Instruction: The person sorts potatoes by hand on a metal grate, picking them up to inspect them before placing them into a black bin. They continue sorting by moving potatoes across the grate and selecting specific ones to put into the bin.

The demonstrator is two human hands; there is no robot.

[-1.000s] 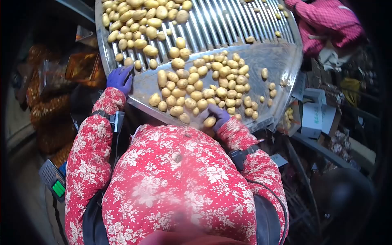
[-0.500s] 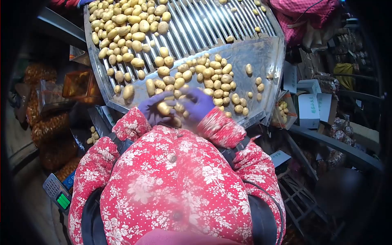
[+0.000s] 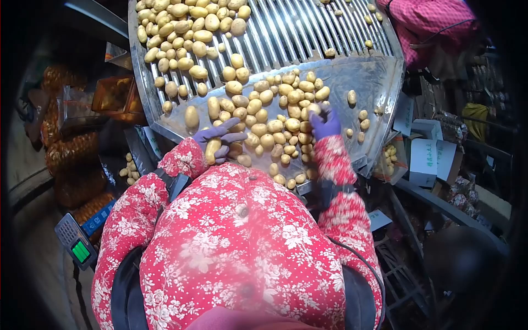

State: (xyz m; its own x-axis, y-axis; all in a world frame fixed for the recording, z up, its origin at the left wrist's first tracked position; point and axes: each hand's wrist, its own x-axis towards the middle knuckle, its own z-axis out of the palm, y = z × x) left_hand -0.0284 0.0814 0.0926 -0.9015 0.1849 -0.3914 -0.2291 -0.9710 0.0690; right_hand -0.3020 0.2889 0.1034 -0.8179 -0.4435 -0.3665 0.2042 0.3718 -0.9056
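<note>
My left hand [image 3: 219, 138], in a purple glove, is at the near edge of the metal tray [image 3: 363, 71]. It holds an oblong potato [image 3: 212, 150] against the palm, while some fingers stretch out toward the loose potatoes [image 3: 267, 141] beside it. My right hand [image 3: 326, 124], gloved the same way, reaches into the right side of the heap. Its thumb and fingers close around a small potato [image 3: 313, 109]; part of the grip is hidden. A single larger potato [image 3: 191, 117] lies left of the heap.
Beyond the tray, metal rollers [image 3: 286, 33] carry a thick pile of potatoes [image 3: 181, 33] on the left. Another person's pink sleeve [image 3: 432, 25] shows at upper right. White boxes [image 3: 426, 157] stand right; a scale with a green display [image 3: 80, 251] is at lower left.
My hands have moved apart: the right went right and away from me into the heap, the left stayed near the edge with a potato. Potatoes now lie spread between them. The view has shifted slightly.
</note>
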